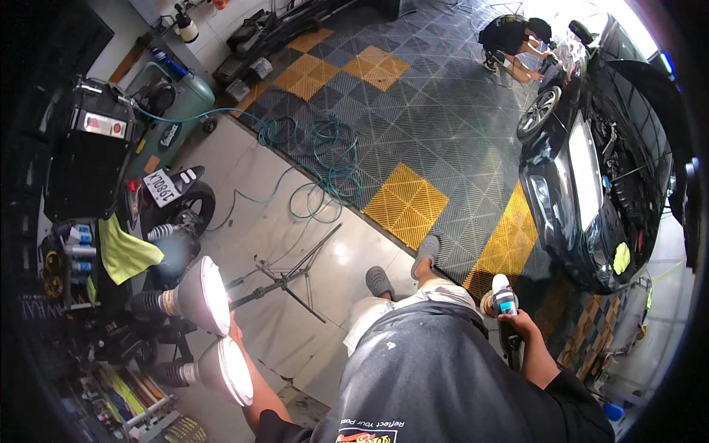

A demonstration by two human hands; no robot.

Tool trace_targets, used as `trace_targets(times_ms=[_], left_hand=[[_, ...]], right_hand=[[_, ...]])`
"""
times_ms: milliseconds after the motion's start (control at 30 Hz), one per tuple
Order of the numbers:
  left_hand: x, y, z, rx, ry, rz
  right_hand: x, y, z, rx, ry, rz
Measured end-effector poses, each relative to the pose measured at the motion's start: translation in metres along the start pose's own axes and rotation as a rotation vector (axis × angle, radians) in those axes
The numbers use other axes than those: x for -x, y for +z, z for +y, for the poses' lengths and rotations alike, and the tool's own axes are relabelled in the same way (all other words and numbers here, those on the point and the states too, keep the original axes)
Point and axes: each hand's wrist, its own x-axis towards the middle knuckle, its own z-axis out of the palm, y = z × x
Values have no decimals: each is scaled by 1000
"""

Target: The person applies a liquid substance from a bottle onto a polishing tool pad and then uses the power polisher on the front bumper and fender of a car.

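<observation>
My right hand (pixel 519 325) grips what looks like a handheld polisher (pixel 507 302), beside my right hip. Its front is white and black with a blue label, a round tan pad shows at its left, and its dark body runs back below the hand. My left hand (pixel 236 328) is mostly hidden behind two lit reflector lamps (pixel 206 296) at the left. It is at the lamps or their stand, but its fingers cannot be made out. A dark tripod stand (pixel 285 279) spreads its legs over the pale floor near these lamps.
A black car (pixel 554 183) stands at the right with its hood raised. Another person (pixel 512 41) crouches by its front wheel. Teal hose (pixel 332 160) lies coiled across the tile edge. A motorcycle (pixel 188 207), a green air compressor (pixel 188 94) and a supply cart (pixel 135 401) line the left.
</observation>
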Motion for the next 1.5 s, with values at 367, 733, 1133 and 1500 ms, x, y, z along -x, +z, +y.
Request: trace_targets(times_ms=[367, 733, 1133, 1500], left_hand=[[-14, 11, 5, -562, 517, 10], [-63, 59, 8, -770, 339, 72], [60, 136, 46, -445, -564, -154], [461, 501, 70, -114, -643, -1464]], right_hand=[[-2, -12, 22, -209, -125, -257], [2, -30, 4, 229, -120, 52], [38, -48, 57, 49, -97, 55], [-20, -155, 87, -10, -601, 60]])
